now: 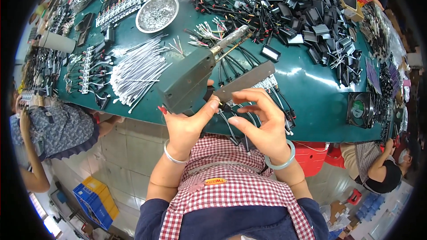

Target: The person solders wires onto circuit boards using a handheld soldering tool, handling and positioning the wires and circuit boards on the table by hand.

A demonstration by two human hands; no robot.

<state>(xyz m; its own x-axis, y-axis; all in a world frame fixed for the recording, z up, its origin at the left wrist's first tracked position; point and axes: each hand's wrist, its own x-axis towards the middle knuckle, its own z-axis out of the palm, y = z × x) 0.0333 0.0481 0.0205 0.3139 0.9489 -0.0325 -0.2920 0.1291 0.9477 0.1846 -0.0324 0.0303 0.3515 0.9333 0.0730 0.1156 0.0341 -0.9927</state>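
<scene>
A gun-shaped soldering tool [189, 80] with a dark green body and long metal tip lies over my left hand [189, 124]. My left fingers are wrapped round its underside, mostly hidden by the body, with the thumb at its near side. Beside it, my right hand [264, 118] has bent fingers, with a gap between thumb and forefinger. The forefinger is by a flat brown metal bar [244, 81]. Under and around the bar are small white circuit boards [268, 82] with black and grey wires, some hanging past the table's near edge below my fingertips.
White cable ties [135, 71] lie in a heap on the green table [309, 115]. A metal bowl [158, 14] stands behind them. Black plastic housings [307, 13] are piled at far right, near a small fan [359, 110]. People work at both sides; a red stool [309, 158] is below.
</scene>
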